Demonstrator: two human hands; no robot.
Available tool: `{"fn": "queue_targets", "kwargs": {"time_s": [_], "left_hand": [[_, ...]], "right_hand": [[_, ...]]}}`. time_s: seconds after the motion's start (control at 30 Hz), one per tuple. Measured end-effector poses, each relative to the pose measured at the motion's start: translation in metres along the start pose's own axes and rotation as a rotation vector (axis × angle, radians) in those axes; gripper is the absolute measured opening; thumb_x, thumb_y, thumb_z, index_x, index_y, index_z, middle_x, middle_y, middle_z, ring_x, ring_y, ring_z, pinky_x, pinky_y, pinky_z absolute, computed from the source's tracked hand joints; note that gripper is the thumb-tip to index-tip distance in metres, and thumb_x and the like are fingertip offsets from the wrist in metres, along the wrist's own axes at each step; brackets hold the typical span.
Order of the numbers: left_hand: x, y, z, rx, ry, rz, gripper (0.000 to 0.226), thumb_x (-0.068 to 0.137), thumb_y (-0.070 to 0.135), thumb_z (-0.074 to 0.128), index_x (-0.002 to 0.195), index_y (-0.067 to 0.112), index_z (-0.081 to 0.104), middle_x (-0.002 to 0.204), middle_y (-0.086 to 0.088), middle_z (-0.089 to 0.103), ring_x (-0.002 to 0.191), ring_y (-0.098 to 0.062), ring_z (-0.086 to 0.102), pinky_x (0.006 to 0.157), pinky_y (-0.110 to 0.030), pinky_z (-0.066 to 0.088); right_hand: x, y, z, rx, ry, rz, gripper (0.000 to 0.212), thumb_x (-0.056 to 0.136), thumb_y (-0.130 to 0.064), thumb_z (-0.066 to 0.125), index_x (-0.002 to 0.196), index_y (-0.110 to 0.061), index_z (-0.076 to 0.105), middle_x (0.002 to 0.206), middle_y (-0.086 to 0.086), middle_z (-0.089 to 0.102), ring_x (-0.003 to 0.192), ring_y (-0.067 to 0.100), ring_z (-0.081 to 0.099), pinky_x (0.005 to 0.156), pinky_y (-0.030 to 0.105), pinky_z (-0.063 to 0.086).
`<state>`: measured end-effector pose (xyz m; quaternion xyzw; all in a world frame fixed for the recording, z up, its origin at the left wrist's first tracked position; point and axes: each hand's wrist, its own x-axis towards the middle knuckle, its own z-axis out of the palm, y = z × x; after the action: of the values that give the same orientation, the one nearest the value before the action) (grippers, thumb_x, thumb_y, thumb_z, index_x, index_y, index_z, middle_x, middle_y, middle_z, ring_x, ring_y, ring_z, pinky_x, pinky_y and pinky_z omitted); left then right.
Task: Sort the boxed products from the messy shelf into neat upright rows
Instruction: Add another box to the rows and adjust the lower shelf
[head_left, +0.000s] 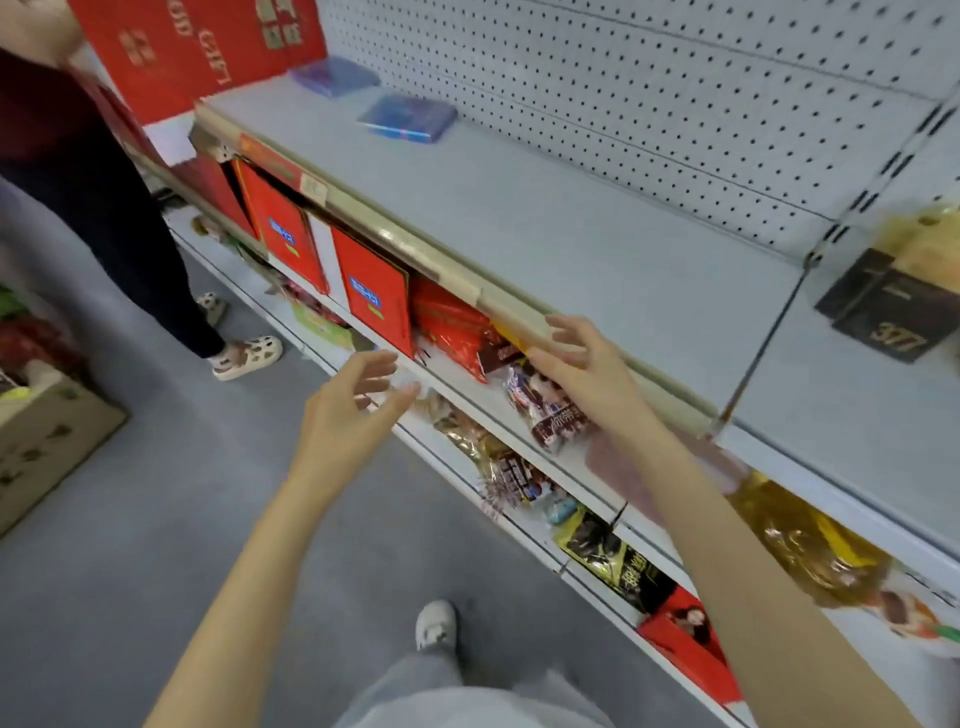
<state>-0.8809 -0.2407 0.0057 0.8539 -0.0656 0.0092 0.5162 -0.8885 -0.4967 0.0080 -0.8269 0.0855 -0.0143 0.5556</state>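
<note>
Under the front rail of the upper shelf (519, 218), both hands reach toward the middle shelf (457, 387), and neither of them holds anything. The left hand (353, 400) is released, its fingers loosely bent, in front of the shelf edge and just below the nearer red box (374, 301). The right hand (576, 358) is released too, with fingers spread above the chocolate packets (550, 415). It is close to the rail, but I cannot tell if it touches it.

Two red boxes stand upright on the middle shelf. The further red box (283, 234) is to the left, with a gap between the two. A red bag (452, 332) lies just beside the nearer one, on its right. Two flat blue boxes (410, 118) lie on the upper shelf, well apart from the hands.

It seems the step in hand is to take the nearer box and bring it into the row. To do this well, I would first move the bag and the packets aside, so that the base of the box can stand flat. Then each hand should take one side of the box. The box should be lifted a little, not dragged, because the upper shelf leaves small room above it. Set it against its neighbour, with the front face outward.
</note>
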Motion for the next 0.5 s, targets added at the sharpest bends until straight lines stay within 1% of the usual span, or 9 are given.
{"fn": "queue_targets", "kwargs": {"time_s": [0.07,0.1,0.13,0.17,0.23,0.27,0.33,0.43,0.5], "left_hand": [[0.037,-0.008,-0.035,0.015,0.033,-0.014,0.024,0.082,0.038,0.072,0.098,0.048,0.057,0.101,0.026,0.064,0.093,0.009,0.061,0.081,-0.014,0.046],[0.054,-0.01,-0.048,0.022,0.046,-0.016,0.024,0.083,0.038,0.072,0.1,0.046,0.057,0.1,0.026,0.064,0.093,0.011,0.06,0.079,-0.01,0.045],[0.07,-0.013,-0.058,0.029,0.056,-0.014,0.024,0.084,0.036,0.071,0.103,0.042,0.058,0.101,0.025,0.064,0.093,0.011,0.059,0.078,-0.008,0.044],[0.086,-0.016,-0.065,0.038,0.062,-0.011,0.025,0.084,0.034,0.07,0.106,0.04,0.058,0.101,0.024,0.064,0.093,0.011,0.059,0.078,-0.008,0.044],[0.116,-0.023,-0.071,0.053,0.056,-0.024,0.027,0.085,0.034,0.069,0.109,0.039,0.058,0.104,0.025,0.063,0.095,0.01,0.059,0.082,-0.013,0.045],[0.131,-0.027,-0.071,0.061,0.052,-0.029,0.028,0.085,0.036,0.068,0.11,0.039,0.057,0.105,0.026,0.062,0.097,0.009,0.059,0.084,-0.015,0.045],[0.164,-0.036,-0.068,0.068,0.049,-0.045,0.026,0.085,0.037,0.068,0.109,0.04,0.057,0.106,0.027,0.061,0.098,0.009,0.058,0.084,-0.015,0.045],[0.211,-0.045,-0.061,0.07,0.05,-0.066,0.024,0.086,0.035,0.067,0.108,0.039,0.058,0.105,0.028,0.061,0.097,0.013,0.056,0.081,-0.01,0.042],[0.241,-0.047,-0.06,0.076,0.043,-0.068,0.023,0.088,0.033,0.066,0.109,0.037,0.059,0.105,0.028,0.062,0.097,0.014,0.056,0.08,-0.008,0.041]], "right_hand": [[0.04,-0.018,0.016,0.064,0.047,0.019,0.04,0.087,-0.042,0.068,0.123,-0.036,0.053,0.12,-0.011,0.055,0.095,-0.009,0.057,0.063,0.005,0.045],[0.058,-0.026,0.021,0.092,0.073,0.029,0.038,0.087,-0.041,0.068,0.121,-0.035,0.054,0.116,-0.012,0.056,0.088,-0.012,0.058,0.059,0.004,0.044],[0.076,-0.032,0.025,0.1,0.094,0.034,0.037,0.087,-0.041,0.068,0.121,-0.032,0.055,0.115,-0.01,0.057,0.088,-0.011,0.059,0.061,0.006,0.045],[0.095,-0.036,0.029,0.094,0.111,0.036,0.038,0.088,-0.04,0.068,0.122,-0.03,0.056,0.117,-0.007,0.057,0.092,-0.005,0.06,0.067,0.011,0.046],[0.135,-0.045,0.035,0.087,0.127,0.051,0.039,0.088,-0.039,0.067,0.124,-0.027,0.057,0.122,-0.002,0.058,0.1,0.008,0.06,0.077,0.02,0.045],[0.156,-0.049,0.04,0.095,0.13,0.056,0.039,0.089,-0.037,0.067,0.124,-0.025,0.057,0.123,0.0,0.058,0.1,0.01,0.059,0.078,0.022,0.046],[0.199,-0.054,0.051,0.113,0.117,0.062,0.038,0.09,-0.033,0.067,0.124,-0.02,0.058,0.123,0.004,0.058,0.097,0.01,0.059,0.083,0.027,0.048],[0.255,-0.055,0.071,0.115,0.083,0.078,0.035,0.09,-0.03,0.067,0.122,-0.017,0.06,0.121,0.004,0.06,0.093,0.008,0.059,0.093,0.034,0.049],[0.285,-0.052,0.083,0.107,0.06,0.094,0.033,0.09,-0.028,0.067,0.12,-0.016,0.062,0.119,0.005,0.062,0.096,0.014,0.06,0.096,0.037,0.049]]}}
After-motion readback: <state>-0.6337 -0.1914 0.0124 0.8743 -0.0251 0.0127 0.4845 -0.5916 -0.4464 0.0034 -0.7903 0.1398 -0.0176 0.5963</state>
